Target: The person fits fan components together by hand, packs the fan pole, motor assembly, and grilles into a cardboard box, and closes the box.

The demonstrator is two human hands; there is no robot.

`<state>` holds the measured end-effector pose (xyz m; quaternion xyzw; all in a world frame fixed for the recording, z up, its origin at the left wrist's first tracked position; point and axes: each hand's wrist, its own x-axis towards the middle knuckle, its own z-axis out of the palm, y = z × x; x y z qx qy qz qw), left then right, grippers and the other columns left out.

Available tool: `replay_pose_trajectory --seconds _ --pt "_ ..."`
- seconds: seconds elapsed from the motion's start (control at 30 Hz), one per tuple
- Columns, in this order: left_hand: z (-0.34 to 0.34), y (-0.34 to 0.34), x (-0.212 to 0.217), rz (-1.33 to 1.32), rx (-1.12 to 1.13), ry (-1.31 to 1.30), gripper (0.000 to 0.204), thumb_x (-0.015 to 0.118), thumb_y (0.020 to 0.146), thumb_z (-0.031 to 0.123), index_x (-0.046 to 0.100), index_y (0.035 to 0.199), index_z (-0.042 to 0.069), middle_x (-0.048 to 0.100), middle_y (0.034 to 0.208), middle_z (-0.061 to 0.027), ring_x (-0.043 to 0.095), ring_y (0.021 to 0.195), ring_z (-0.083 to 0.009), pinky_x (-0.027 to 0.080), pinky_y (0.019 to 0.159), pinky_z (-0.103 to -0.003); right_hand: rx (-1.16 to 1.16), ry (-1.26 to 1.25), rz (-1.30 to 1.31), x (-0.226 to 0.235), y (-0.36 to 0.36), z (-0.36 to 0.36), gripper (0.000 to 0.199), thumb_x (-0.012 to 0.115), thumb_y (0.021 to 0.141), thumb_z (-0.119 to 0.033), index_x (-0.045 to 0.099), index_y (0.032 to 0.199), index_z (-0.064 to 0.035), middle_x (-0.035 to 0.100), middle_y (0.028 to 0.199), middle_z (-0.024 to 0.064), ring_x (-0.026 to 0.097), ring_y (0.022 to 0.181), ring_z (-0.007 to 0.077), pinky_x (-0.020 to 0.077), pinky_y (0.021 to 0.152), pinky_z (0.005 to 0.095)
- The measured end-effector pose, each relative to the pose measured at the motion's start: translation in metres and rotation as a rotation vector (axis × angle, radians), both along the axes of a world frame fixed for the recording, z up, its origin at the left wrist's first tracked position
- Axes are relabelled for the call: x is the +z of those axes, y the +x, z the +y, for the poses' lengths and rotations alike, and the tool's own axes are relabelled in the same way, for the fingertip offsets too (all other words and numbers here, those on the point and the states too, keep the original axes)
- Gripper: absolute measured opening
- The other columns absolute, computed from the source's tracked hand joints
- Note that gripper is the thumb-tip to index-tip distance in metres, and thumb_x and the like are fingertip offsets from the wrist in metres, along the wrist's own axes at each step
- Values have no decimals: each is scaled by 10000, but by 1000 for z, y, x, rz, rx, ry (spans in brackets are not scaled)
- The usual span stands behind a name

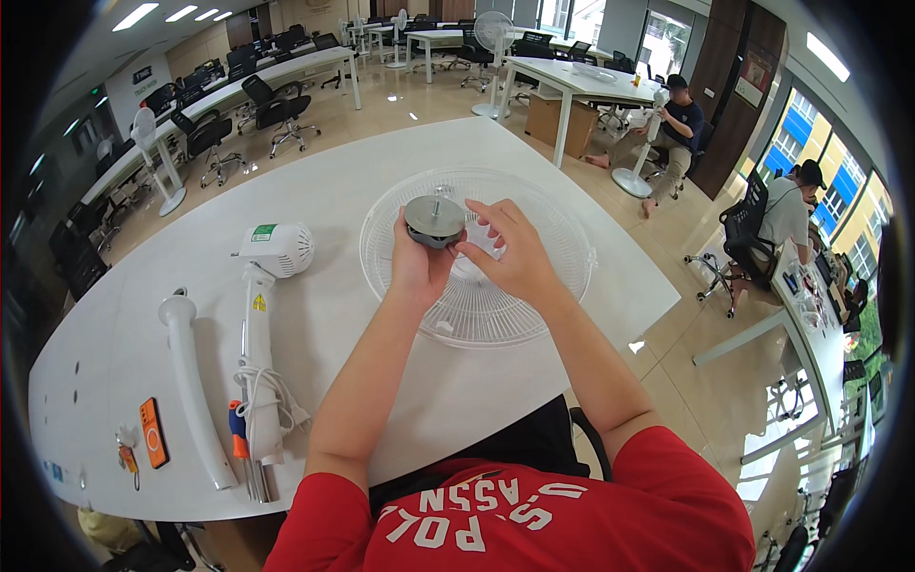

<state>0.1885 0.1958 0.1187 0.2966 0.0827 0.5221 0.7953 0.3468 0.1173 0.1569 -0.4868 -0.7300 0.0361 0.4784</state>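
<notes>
My left hand [419, 272] holds up a round grey metal disc [434, 217] with a short stud rising from its middle and a dark underside. Beside the disc's right edge is my right hand [515, 253], fingers bent and apart; whether its thumb touches the disc I cannot tell. Below both hands, a clear round fan grille [562, 276] lies on the white table [315, 191]. To the left lies a white fan motor housing [276, 251] on a white stem [257, 334], with a white cord [272, 391] bundled around it.
A curved white tube [195, 391], a blue-and-orange handled screwdriver [237, 427], an orange phone [152, 434] and keys [127, 453] lie at the table's left. Two people sit beyond the table's right side, one holding a standing fan [643, 157]. An office chair [743, 229] stands at right.
</notes>
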Motion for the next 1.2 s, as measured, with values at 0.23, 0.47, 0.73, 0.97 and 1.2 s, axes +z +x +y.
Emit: replay_pose_trajectory --seconds 0.23,0.47,0.73,0.97,1.2 --pt "-2 4 -2 -25 7 -37 646 195 1154 531 534 1432 58 625 1218 -108 598 1026 -264 530 922 -413 36 40 9 -4 4 1 507 850 871 -225 689 1342 -128 618 1051 71 601 888 194 514 733 316" --pt "-1 4 -2 8 24 -45 704 155 1146 565 496 1499 60 611 1266 -104 591 1070 -260 524 965 -413 29 -17 24 2 1 -2 497 853 859 -227 682 1306 -92 608 1101 82 617 949 243 541 801 361" --pt "3 1 -5 14 -6 19 701 153 1148 560 495 1498 59 606 1298 -112 594 1119 -256 519 992 -413 29 -26 42 4 -1 -1 451 811 898 -234 677 1305 -94 613 1189 82 626 1055 248 555 806 376" --pt "-2 2 -1 39 -1 4 684 140 1149 552 481 1496 71 637 1285 -142 602 1166 -240 508 1035 -412 25 -29 45 12 4 1 412 770 928 -242 678 1305 -102 622 1233 75 629 1068 239 555 796 362" --pt "-5 4 1 52 0 -2 664 151 1155 539 486 1496 78 621 1311 -119 597 1188 -215 502 1044 -413 27 -47 28 12 4 3 424 773 925 -230 671 1317 -104 629 1240 77 628 1105 248 557 822 370"
